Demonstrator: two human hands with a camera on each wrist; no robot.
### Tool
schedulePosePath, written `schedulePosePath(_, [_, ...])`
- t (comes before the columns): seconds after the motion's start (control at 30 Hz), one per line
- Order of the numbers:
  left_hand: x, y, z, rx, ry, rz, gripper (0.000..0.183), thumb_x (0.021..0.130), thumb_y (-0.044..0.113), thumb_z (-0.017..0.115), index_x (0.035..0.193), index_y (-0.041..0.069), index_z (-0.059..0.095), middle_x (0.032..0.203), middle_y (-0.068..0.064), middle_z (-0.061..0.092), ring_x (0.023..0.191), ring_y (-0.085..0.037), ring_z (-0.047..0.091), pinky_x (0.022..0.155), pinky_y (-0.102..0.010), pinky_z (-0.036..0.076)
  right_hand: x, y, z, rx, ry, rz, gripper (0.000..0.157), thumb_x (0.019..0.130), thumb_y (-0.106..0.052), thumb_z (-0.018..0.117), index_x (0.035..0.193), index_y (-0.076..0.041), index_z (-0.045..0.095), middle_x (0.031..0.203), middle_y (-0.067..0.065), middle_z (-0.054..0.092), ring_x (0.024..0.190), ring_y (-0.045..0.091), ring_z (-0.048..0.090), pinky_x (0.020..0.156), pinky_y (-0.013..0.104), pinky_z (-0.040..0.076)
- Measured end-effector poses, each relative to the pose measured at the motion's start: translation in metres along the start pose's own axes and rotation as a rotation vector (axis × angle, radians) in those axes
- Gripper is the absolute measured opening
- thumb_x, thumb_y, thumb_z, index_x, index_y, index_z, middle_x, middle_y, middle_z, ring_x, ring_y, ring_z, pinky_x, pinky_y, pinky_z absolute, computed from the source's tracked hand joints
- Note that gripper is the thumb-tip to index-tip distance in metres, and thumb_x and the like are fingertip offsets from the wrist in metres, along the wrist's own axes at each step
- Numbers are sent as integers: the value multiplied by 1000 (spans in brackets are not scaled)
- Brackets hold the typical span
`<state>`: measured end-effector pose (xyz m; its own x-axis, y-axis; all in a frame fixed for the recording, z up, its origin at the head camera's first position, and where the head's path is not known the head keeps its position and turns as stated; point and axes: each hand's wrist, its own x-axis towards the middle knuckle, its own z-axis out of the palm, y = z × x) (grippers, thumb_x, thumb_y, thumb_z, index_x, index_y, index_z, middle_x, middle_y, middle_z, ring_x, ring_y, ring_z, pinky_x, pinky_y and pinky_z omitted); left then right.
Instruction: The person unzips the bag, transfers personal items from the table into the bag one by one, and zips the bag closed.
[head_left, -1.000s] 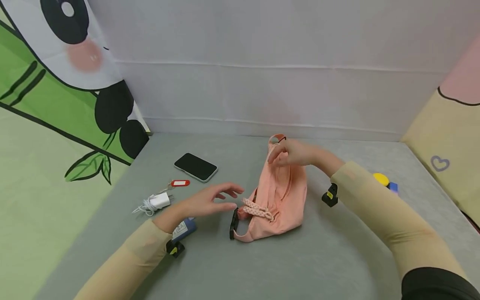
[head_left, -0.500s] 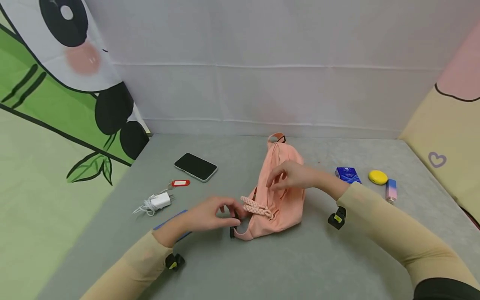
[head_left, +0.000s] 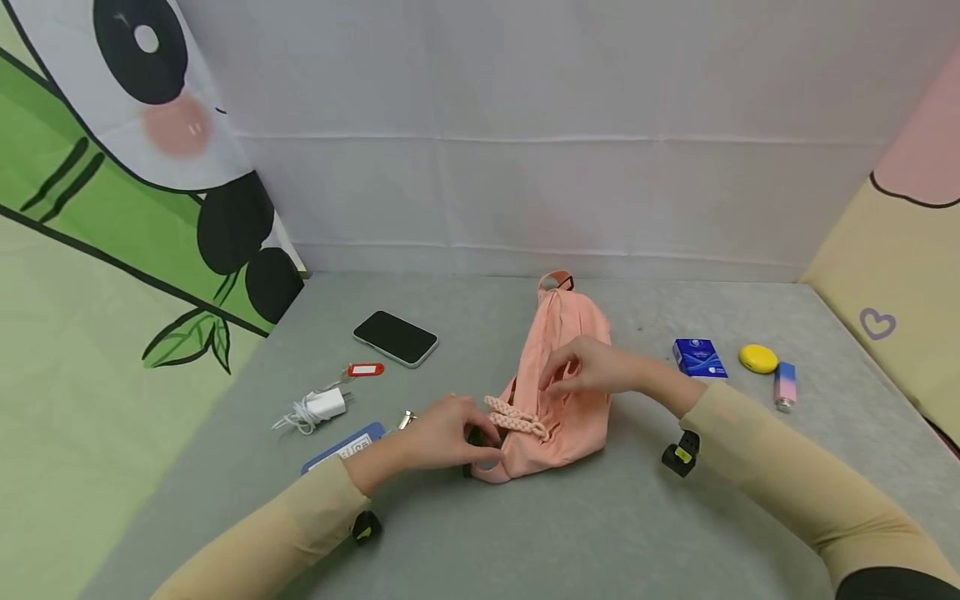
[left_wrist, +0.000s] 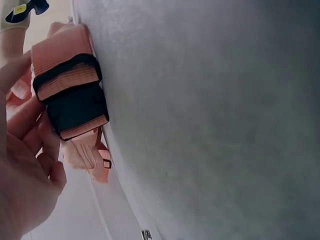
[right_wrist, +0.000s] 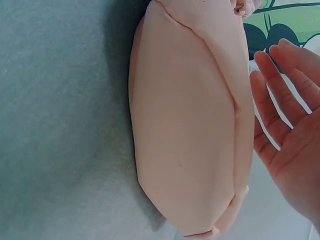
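A pink fabric backpack with a top loop and a braided cord sits on the grey table. At its lower left, my left hand pinches the pink strap beside its black buckle. In the left wrist view the fingers reach behind that strap, and the buckle faces the camera. My right hand hovers over the front of the backpack with loosely bent fingers. The right wrist view shows these fingers spread and relaxed beside the bag, holding nothing.
Left of the bag lie a phone, a red key tag, a white charger with cable and a blue card, partly hidden by my left arm. On the right are a blue box, a yellow round case and a blue-pink tube.
My left hand has moved right and down onto the strap and buckle. The right hand has come lower over the bag's front, and its arm has uncovered the blue box and tube.
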<state>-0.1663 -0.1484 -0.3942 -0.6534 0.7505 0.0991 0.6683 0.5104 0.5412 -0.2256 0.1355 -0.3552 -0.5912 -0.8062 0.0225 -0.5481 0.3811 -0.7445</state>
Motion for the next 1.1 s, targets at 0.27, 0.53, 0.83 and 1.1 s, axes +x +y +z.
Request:
schedulePosePath(0.27, [9, 4, 6, 138, -1, -23, 10, 78, 39, 80, 77, 28, 79, 63, 32, 55, 69, 4, 51, 71, -29, 33, -6, 4, 2, -7, 18, -32, 10, 92, -12, 69, 99, -9, 76, 90, 0, 70, 83, 14, 62, 73, 36, 52])
schedulePosePath(0.53, [12, 1, 11, 186, 42, 3, 6, 75, 30, 80, 71, 31, 75, 61, 31, 54, 65, 5, 47, 67, -28, 32, -14, 3, 3, -2, 38, -18, 10, 91, -12, 70, 97, -7, 76, 88, -5, 67, 83, 16, 62, 73, 32, 52])
schedulePosePath(0.83, [9, 5, 8, 60, 88, -60, 6, 72, 21, 78, 73, 24, 73, 62, 25, 53, 65, -4, 42, 68, -29, 31, -12, 4, 2, -15, 38, -17, 9, 91, -14, 70, 98, -12, 76, 89, -4, 68, 84, 16, 62, 73, 35, 52])
schedulePosePath(1.1, [9, 14, 4, 41, 139, -37, 3, 76, 20, 76, 78, 21, 76, 62, 23, 53, 68, -7, 41, 68, -29, 28, -6, 5, 2, -33, 42, -79, 9, 90, -15, 71, 96, -11, 77, 86, -3, 71, 78, 13, 62, 69, 31, 51])
